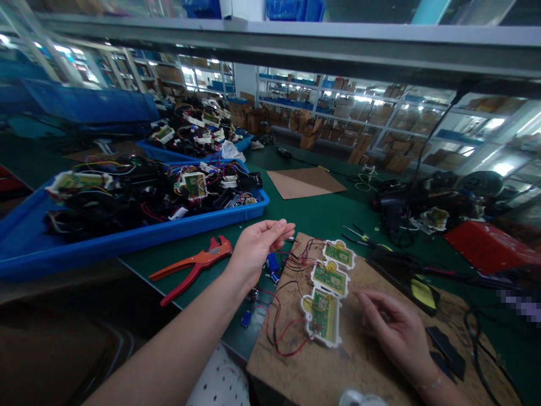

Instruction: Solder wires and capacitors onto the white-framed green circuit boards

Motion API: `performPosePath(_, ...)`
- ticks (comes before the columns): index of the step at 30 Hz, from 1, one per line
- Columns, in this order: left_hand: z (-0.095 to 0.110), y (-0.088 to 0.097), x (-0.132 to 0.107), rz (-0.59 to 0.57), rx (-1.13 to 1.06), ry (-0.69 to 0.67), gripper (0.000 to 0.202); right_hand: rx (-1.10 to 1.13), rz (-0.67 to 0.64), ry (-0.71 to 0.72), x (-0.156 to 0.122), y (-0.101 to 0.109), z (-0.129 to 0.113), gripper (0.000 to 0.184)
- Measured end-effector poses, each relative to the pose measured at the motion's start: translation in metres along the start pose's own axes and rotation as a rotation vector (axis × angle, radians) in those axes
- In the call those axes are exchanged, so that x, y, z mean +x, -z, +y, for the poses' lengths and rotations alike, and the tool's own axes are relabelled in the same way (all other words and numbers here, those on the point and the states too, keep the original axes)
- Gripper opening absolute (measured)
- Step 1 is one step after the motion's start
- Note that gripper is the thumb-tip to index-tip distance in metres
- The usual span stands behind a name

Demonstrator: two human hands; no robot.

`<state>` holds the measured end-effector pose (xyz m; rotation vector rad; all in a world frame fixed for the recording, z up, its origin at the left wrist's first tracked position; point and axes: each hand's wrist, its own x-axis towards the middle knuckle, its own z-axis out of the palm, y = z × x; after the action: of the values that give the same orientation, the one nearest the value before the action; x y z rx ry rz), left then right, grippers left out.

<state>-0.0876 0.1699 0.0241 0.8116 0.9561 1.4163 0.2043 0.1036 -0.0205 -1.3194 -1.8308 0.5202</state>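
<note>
My left hand (262,242) is raised above the near edge of the work board, thumb and fingers pressed together in a pinch. Whatever lies between them, if anything, is too small to make out. Just below it are a blue cylindrical part (273,266) and loose wires. Three green circuit boards in white frames, the far one (338,254), the middle one (330,279) and the near one (323,317), lie in a row with red and black wires running left. To their right, my right hand (391,327) hovers or rests over the wooden board (359,361), fingers loosely curled and nothing visible in them.
Orange-handled wire strippers (196,267) lie left of my left forearm. A blue tray (253,210) full of wired black parts stands at left, another behind. Cardboard (306,182) lies ahead. Tweezers (355,234), black strips (446,345), cables and a red box (482,245) are at right.
</note>
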Motion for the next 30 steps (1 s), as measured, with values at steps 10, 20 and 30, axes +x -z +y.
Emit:
performPosePath(10, 0.004, 0.002, -0.003, 0.104, -0.025, -0.066, 0.024, -0.005, -0.024, 0.021, -0.003, -0.001, 0.008, 0.02)
performPosePath(20, 0.0, 0.01, 0.007, 0.217, -0.167, -0.262, 0.063, -0.069, 0.003, 0.076, 0.002, 0.002, 0.004, 0.02)
performPosePath(30, -0.006, 0.015, 0.013, 0.236, -0.148, -0.261, 0.057, -0.077, 0.003, 0.094, -0.001, 0.003, 0.011, 0.02)
